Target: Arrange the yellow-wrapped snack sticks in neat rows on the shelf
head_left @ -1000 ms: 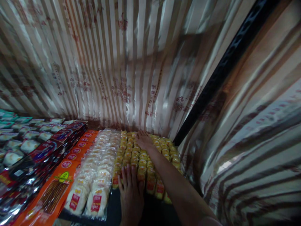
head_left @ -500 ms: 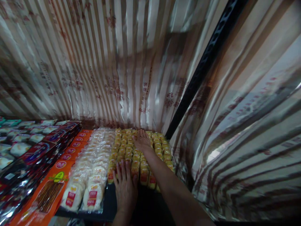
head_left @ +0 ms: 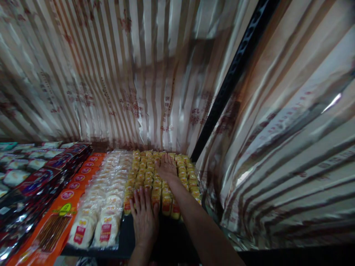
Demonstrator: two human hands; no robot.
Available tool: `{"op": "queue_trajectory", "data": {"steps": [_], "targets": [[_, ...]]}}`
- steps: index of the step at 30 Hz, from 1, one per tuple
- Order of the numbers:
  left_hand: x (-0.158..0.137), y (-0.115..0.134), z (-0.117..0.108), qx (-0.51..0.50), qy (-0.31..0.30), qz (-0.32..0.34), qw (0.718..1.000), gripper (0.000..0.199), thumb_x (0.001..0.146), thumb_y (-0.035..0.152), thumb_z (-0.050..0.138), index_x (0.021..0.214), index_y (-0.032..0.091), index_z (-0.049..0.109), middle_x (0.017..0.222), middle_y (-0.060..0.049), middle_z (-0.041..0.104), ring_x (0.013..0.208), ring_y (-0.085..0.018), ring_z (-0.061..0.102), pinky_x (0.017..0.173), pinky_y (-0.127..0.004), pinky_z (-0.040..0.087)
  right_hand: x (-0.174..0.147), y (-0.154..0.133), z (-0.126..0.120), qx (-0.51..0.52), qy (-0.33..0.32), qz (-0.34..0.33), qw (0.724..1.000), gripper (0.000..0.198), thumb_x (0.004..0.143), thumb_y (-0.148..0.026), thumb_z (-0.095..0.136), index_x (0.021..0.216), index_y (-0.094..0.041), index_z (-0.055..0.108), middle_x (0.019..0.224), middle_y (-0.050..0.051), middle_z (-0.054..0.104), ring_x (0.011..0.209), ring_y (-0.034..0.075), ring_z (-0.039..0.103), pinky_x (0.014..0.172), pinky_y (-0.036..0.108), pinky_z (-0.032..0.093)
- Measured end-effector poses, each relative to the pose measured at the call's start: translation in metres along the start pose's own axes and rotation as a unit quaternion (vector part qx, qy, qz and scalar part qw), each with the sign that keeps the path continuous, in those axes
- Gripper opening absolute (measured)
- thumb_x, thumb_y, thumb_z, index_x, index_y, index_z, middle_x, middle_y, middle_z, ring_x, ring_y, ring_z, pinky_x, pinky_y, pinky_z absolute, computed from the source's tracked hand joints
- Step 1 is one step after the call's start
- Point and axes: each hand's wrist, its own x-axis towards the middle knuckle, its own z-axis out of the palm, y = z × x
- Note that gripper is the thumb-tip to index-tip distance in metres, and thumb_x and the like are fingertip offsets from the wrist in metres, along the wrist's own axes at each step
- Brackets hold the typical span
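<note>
Several rows of small yellow-wrapped snack packs [head_left: 140, 166] stand close together on a dark shelf [head_left: 169, 236]. My left hand [head_left: 144, 216] lies flat against the front ends of the left rows, its fingers stretched out over the packs. Farther back, my right hand [head_left: 167, 168] rests palm down on top of the packs, fingers pointing toward the rear. Neither hand grips anything. My right forearm crosses over the right-hand rows and hides part of them.
Left of the yellow packs are two rows of clear-wrapped white round crackers [head_left: 105, 229], then orange bags of brown sticks [head_left: 54, 229] and dark shiny packets [head_left: 36, 181]. A striped plastic sheet [head_left: 149, 92] hangs behind. A black slotted post [head_left: 224, 96] rises at the right rear.
The whole view has shifted slightly, so the shelf and goods sit a little farther left. Both hands stay at nearly the same places on the yellow packs.
</note>
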Motion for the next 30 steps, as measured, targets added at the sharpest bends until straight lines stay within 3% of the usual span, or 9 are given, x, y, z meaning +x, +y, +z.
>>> {"op": "queue_trajectory", "data": {"steps": [5,8,15,19,21,23,27,30], "targets": [[0.0,0.0,-0.001,0.0,0.004,0.008,1.0,0.063,0.091,0.024,0.038,0.144,0.016,0.004,0.147,-0.014,0.026,0.139,-0.03,0.01,0.107,-0.057,0.02,-0.004,0.02,-0.018,0.017,0.058,0.053,0.997,0.068,0.091,-0.05,0.013,0.144,-0.007,0.017,0.152,0.009,0.012,0.14,0.019,0.006,0.112,0.033,0.003],[0.0,0.0,-0.002,-0.002,-0.001,0.008,1.0,0.064,0.091,0.025,0.038,0.144,0.016,0.003,0.147,-0.014,0.026,0.139,-0.031,0.01,0.107,-0.058,0.02,-0.008,0.035,-0.021,0.028,0.046,0.095,0.994,0.071,0.09,-0.052,0.011,0.144,-0.005,0.016,0.151,0.012,0.012,0.14,0.022,0.008,0.112,0.037,0.005],[0.001,0.002,-0.004,0.003,0.002,0.01,1.0,0.065,0.091,0.024,0.039,0.144,0.016,0.003,0.147,-0.015,0.027,0.138,-0.031,0.011,0.107,-0.057,0.021,-0.01,0.034,-0.005,0.031,0.025,0.068,0.997,0.067,0.092,-0.046,0.015,0.142,-0.001,0.017,0.151,0.014,0.013,0.14,0.019,0.006,0.113,0.034,0.004],[0.002,0.003,-0.006,0.002,0.002,0.006,1.0,0.065,0.091,0.025,0.04,0.144,0.016,0.004,0.147,-0.016,0.027,0.138,-0.031,0.01,0.107,-0.057,0.02,-0.015,0.031,-0.015,0.039,0.037,0.062,0.997,0.066,0.092,-0.045,0.016,0.142,-0.003,0.02,0.15,0.013,0.017,0.14,0.02,0.009,0.113,0.035,0.007],[0.003,0.002,-0.007,-0.005,0.004,0.004,1.0,0.064,0.091,0.026,0.039,0.144,0.017,0.004,0.148,-0.014,0.026,0.139,-0.03,0.011,0.108,-0.057,0.02,-0.025,0.034,-0.023,0.046,0.067,0.076,0.994,0.066,0.092,-0.045,0.014,0.143,-0.003,0.019,0.15,0.013,0.016,0.14,0.02,0.007,0.113,0.036,0.007],[0.002,0.002,-0.007,-0.012,0.007,0.003,1.0,0.063,0.091,0.026,0.039,0.144,0.018,0.005,0.148,-0.013,0.024,0.139,-0.03,0.01,0.108,-0.056,0.02,-0.043,0.041,-0.027,0.07,0.14,0.1,0.983,0.066,0.092,-0.044,0.012,0.142,-0.001,0.021,0.15,0.015,0.018,0.14,0.021,0.008,0.113,0.037,0.008],[0.0,0.001,-0.008,-0.015,-0.006,0.002,1.0,0.063,0.091,0.028,0.04,0.144,0.017,0.007,0.149,-0.013,0.02,0.139,-0.03,0.009,0.108,-0.056,0.018,-0.094,0.063,-0.02,0.162,0.292,0.135,0.933,0.074,0.09,-0.048,0.005,0.136,0.002,0.034,0.145,0.019,0.03,0.137,0.023,0.021,0.112,0.038,0.015],[-0.001,0.001,-0.01,-0.008,-0.017,0.005,1.0,0.062,0.091,0.027,0.04,0.143,0.018,0.007,0.15,-0.014,0.015,0.139,-0.029,0.009,0.108,-0.056,0.018,-0.13,0.077,-0.011,0.243,0.301,0.19,0.903,0.077,0.088,-0.051,0.005,0.135,0.002,0.036,0.142,0.019,0.035,0.134,0.025,0.027,0.111,0.039,0.02]]}}
